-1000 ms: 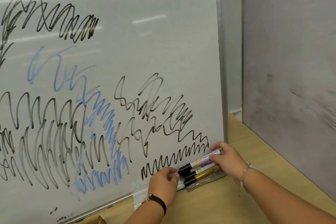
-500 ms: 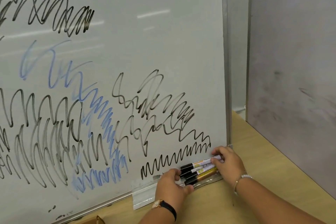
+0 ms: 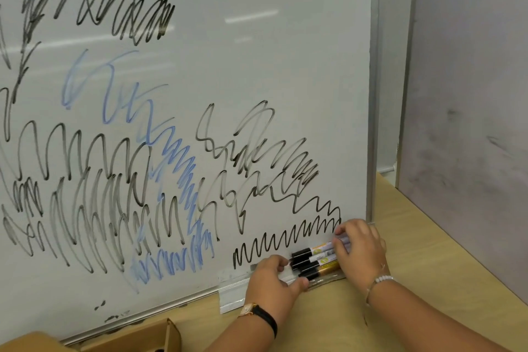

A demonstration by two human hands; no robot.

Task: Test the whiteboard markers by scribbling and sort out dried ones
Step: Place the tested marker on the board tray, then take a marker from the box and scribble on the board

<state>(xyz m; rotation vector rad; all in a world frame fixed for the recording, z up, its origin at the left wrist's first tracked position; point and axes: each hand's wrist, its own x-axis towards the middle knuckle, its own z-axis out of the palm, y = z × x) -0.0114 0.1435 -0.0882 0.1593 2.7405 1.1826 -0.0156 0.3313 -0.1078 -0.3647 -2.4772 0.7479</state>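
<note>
I count four markers [image 3: 315, 259], lower right | left hand [image 3: 271, 280] pinches their one clear pouch [image 3: 233, 294] | right hand [image 3: 361, 254] grips markers' ends

A head-worn camera looks forward and down, close in. The whiteboard [image 3: 257, 66] rises just beyond the fingers [image 3: 347, 233] of left hand [image 3: 271, 280] and right hand [image 3: 361, 254].

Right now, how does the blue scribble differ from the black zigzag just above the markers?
The blue scribble is pale and patchy; the black zigzag above the markers is dark and solid. The blue scribble sprawls loosely; the black zigzag runs as one tight, even row. Both are on the whiteboard.
</note>
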